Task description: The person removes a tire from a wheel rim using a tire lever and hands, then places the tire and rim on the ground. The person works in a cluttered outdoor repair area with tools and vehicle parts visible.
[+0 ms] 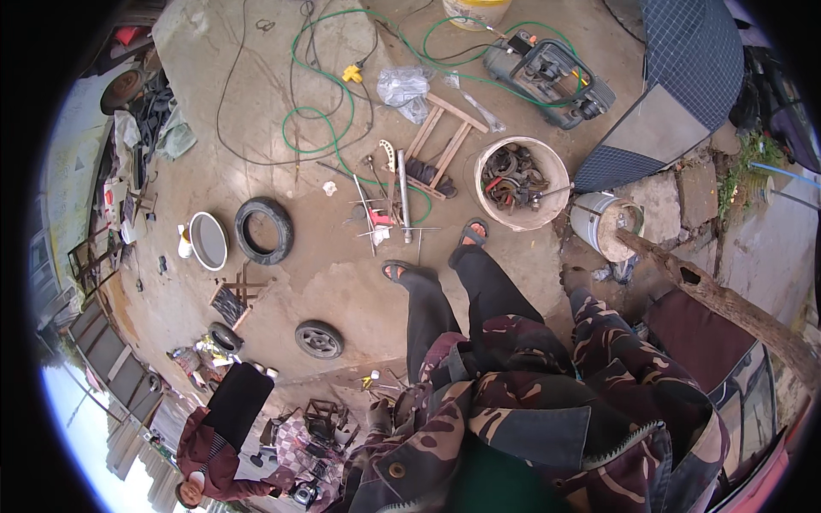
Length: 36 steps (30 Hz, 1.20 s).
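1. Right hand [577, 280]: bare, camouflage sleeve, hanging low beside the white plastic bucket [588, 221]; fingers loosely curled, can't tell if gripping anything.
2. Left hand [380, 416]: partly hidden by the camouflage jacket [530, 436]; grip can't be told. Nearest: small yellow-and-white item [370, 379], kind unclear.
3. White plastic bucket: on the ground, person's right, thick brown wooden log [727, 297] slanting from its top.
4. Round whitish tub [513, 223], dark metal parts inside: just beyond the bucket, ahead of the sandalled feet [395, 272].
5. Low wooden-framed stool [427, 176] left of tub; dark boxy machine with tubular handle [547, 81] farther out.
6. Grey-hubbed wheel with black tyre [319, 339] and loose black tyre [285, 227]: left side, apart.
7. Co-worker in dark red jacket [201, 445]: lower left.
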Available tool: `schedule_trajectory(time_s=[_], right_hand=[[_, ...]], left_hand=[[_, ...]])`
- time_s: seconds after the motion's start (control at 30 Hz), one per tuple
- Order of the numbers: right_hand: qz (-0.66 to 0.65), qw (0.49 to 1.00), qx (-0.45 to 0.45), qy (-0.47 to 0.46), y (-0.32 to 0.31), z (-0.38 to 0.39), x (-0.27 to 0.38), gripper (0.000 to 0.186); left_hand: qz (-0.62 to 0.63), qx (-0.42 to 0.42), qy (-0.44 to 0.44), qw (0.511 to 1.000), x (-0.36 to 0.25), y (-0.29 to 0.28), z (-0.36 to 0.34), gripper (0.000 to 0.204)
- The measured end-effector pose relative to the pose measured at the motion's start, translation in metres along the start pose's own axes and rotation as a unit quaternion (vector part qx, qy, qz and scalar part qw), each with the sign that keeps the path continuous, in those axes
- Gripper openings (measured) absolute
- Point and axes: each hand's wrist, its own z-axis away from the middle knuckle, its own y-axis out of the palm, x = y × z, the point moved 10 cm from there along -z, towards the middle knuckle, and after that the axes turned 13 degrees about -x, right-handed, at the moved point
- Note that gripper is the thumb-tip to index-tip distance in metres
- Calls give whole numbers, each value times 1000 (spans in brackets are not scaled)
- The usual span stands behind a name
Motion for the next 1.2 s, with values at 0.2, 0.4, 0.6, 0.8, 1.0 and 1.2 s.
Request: schedule_trajectory(time_s=[0.2,0.4,0.6,0.8,1.0,1.2], right_hand=[[-18,1000,7,-7,-4,8,22,44],[-8,998,42,-45,35,9,45,26],[-8,993,73,-96,89,38,90,28],[24,993,28,-112,88,90,106,31],[93,977,-59,-183,62,165,94,40],[68,982,-41,-171,134,259,75,34]], left_hand=[[18,19,61,998,-26,17,22,29],[56,19,-50,997,-6,2,66,32],[59,-2,-13,998,94,-17,26,32],[5,45,41,998,111,-11,-47,36],[36,92,-18,995,30,-33,-123,32],[102,119,9,988,-21,-93,-180,30]])
